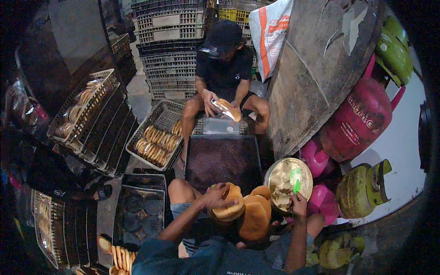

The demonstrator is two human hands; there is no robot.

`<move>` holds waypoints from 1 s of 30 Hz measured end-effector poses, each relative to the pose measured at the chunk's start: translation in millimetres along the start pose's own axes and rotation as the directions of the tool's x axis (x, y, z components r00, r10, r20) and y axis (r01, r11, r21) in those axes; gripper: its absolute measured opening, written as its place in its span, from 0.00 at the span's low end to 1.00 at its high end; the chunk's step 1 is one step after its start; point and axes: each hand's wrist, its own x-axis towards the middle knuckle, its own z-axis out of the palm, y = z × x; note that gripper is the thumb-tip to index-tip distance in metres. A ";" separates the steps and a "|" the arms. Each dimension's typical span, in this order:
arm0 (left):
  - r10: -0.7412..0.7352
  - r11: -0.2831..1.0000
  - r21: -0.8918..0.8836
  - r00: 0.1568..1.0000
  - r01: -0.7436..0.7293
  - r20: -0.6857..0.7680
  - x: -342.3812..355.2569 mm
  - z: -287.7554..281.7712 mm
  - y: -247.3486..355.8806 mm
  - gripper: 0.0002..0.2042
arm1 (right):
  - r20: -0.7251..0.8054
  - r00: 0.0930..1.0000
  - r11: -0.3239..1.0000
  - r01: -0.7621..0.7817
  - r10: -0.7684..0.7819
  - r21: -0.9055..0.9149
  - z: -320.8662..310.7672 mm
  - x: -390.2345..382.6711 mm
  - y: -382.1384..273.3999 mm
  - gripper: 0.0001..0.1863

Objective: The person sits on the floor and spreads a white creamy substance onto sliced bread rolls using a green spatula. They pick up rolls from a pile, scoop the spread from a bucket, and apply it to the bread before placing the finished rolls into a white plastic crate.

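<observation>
My left hand [214, 197] grips a round, flat golden-brown bread [229, 210], its fingers spread over the top. Beside it, more breads [255, 215] lie piled before my lap. My right hand [298, 204] is closed on the handle of a green spatula [296, 184]. The spatula's blade rests in a round tin [310, 173] of pale cream spread [280, 181]. Just beyond the breads stands a dark rectangular tray [258, 156] filled with fine brown sprinkles [222, 160]. Across from me, a seated person's hands [211, 103] hold a bread [228, 110] over a box.
A crate [168, 108] of filled breads stands left of the sprinkle tray. Dark baking trays [139, 213] and stacked bread crates [68, 142] line the left. Gas cylinders [357, 121] and a large worn board [316, 68] crowd the right. Tall crate stacks [168, 59] rise behind.
</observation>
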 end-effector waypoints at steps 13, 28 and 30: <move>0.029 0.995 -0.101 0.997 -0.022 0.067 -9.7 -31.3 10.1 0.59 | 0.291 0.825 0.838 0.345 -0.485 0.422 69.7 -23.8 -292.2 0.19; 0.019 -0.611 -0.737 0.926 -0.288 -0.377 -23.1 -32.1 77.4 0.38 | 0.568 0.818 0.978 0.037 0.088 -0.205 168.0 -68.2 -111.2 0.16; -0.080 -0.545 -0.756 0.920 -0.362 -0.383 -15.7 -14.1 67.5 0.32 | 0.574 0.817 0.923 0.176 0.057 -0.343 163.4 -65.6 -115.4 0.19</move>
